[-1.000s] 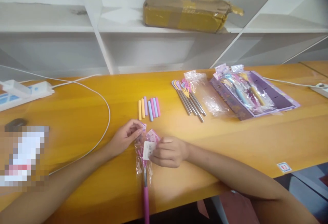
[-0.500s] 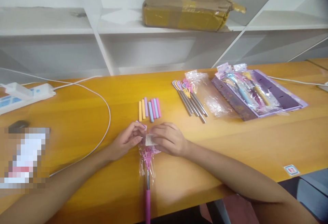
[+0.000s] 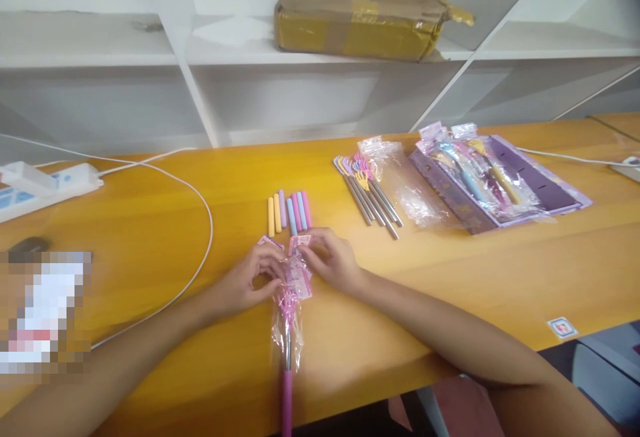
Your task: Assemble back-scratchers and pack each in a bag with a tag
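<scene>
A pink back scratcher [image 3: 287,390] lies in a clear plastic bag [image 3: 298,344], hand-shaped head away from me, handle running off the near table edge. At the bag's top, my left hand [image 3: 255,277] has its thumb and fingers closed on the clear plastic. My right hand [image 3: 337,264] pinches a small pink printed card [image 3: 299,242] just above the bag. More pink cards [image 3: 301,286] lie under and between my hands, and a purple-edged card [image 3: 271,243] shows behind my left fingers. Beyond them lie several coloured handle sleeves [image 3: 290,214] in yellow, purple, blue and pink.
Several metal-rod back scratchers [image 3: 373,197] lie right of the sleeves, beside empty clear bags [image 3: 420,200]. A purple box [image 3: 555,190] holds bagged back scratchers. At left are a power strip [image 3: 75,180], a white cable [image 3: 210,224] and a blurred-out object. A taped carton [image 3: 360,24] sits on the shelf.
The card in my right hand has turned from its white side to its pink printed side and risen slightly. My right fingers have shifted to its upper edge. My left hand stays near the bag's top.
</scene>
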### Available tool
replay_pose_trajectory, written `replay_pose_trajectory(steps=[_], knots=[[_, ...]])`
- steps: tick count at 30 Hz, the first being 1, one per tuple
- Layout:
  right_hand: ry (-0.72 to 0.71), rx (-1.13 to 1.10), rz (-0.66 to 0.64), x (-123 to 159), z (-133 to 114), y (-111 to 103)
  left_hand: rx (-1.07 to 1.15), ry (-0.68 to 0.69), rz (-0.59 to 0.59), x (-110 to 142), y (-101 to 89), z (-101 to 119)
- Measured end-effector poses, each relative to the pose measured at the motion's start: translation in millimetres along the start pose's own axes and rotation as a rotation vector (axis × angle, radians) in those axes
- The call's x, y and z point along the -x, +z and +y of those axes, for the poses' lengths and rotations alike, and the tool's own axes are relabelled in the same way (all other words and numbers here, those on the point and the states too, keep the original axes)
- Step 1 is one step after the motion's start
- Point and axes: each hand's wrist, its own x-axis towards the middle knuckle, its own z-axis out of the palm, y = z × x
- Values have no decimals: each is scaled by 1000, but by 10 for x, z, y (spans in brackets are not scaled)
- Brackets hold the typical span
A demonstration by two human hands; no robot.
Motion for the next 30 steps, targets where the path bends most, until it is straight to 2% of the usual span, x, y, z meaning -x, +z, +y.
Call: replay_pose_trajectory(steps=[5,10,13,18,24,30], knots=[[9,14,32,-38,-5,-25,-57,-145,-21,-18,-33,69],[-31,50,87,-59,-4,-62,-41,-201,10,13,-37,84],[-58,53,102,-65,-11,-84,47,-196,28,19,-25,94],[-108,68,19,-59,0,-71,312,-205,41,-20,-44,139],[0,-107,14,-11,41,-8,487,-237,25,-50,-122,134],[11,-83,44,-23,41,-30,555,-224,76,-64,-146,127]])
